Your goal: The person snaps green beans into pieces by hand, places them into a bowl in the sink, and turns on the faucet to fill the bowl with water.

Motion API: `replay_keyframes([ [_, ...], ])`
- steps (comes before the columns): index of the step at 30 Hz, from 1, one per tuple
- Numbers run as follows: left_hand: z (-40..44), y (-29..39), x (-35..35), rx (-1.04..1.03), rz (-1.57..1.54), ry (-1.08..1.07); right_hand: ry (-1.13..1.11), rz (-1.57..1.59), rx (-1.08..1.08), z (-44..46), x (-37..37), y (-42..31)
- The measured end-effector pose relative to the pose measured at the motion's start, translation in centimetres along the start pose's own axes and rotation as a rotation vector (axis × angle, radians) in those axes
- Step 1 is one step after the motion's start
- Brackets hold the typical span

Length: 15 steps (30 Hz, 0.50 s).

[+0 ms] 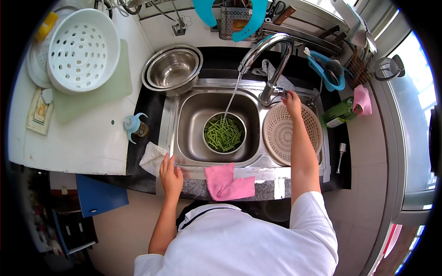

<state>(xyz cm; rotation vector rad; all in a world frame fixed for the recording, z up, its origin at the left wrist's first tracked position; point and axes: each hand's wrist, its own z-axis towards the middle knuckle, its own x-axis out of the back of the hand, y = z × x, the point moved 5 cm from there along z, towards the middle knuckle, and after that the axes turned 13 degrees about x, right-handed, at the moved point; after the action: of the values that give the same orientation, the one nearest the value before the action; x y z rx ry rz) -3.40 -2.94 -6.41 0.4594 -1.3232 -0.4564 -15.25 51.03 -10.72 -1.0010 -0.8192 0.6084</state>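
Water runs from the chrome faucet [277, 76] into a metal bowl [204, 135] of cut green beans [223, 134]. The bowl stands in the steel sink basin [189, 110]. At the faucet's base, my right hand [292, 103] has its fingers closed on the faucet handle [281, 92]. Below that forearm, a beige plastic colander [281, 129] lies over the right-hand basin. My left hand [171, 178] rests open at the sink's front left edge, beside a white cloth [152, 157]. A pink cloth [228, 183] hangs over the front edge.
Nested steel bowls [172, 69] stand behind the sink at left. A baby bottle [135, 127] and a white strainer basket [83, 50] are on the left counter. At right are a blue basket [327, 71], a green bottle [338, 112] and a small brush-like tool [341, 157].
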Motion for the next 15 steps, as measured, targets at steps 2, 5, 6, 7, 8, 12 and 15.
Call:
replay_keyframes([
  [2, 0.0, 0.2, 0.0, -0.006, -0.018, -0.006, -0.002, -0.021, 0.008, 0.0, 0.0, -0.3],
  [5, -0.1, 0.2, 0.0, -0.005, -0.036, -0.021, -0.012, -0.056, -0.007, 0.1, 0.0, -0.3],
  [6, -0.2, 0.1, 0.0, -0.001, -0.035, -0.031, -0.018, -0.053, -0.018, 0.1, 0.0, -0.4],
  [7, -0.4, 0.1, 0.0, -0.005, -0.036, -0.030, -0.023, -0.050, -0.029, 0.0, 0.1, -0.4],
  [8, -0.5, 0.1, 0.0, -0.003, -0.031, -0.040, -0.016, -0.048, -0.028, -0.2, 0.0, -0.4],
  [12, -1.1, 0.1, -0.6, -0.006, -0.062, -0.108, 0.151, -0.372, 0.084, -2.4, 1.2, -1.1],
  [15, -1.5, 0.3, -2.3, -0.016, -0.034, -0.238, 0.285, -0.255, 0.057, -7.2, 1.4, -2.2],
])
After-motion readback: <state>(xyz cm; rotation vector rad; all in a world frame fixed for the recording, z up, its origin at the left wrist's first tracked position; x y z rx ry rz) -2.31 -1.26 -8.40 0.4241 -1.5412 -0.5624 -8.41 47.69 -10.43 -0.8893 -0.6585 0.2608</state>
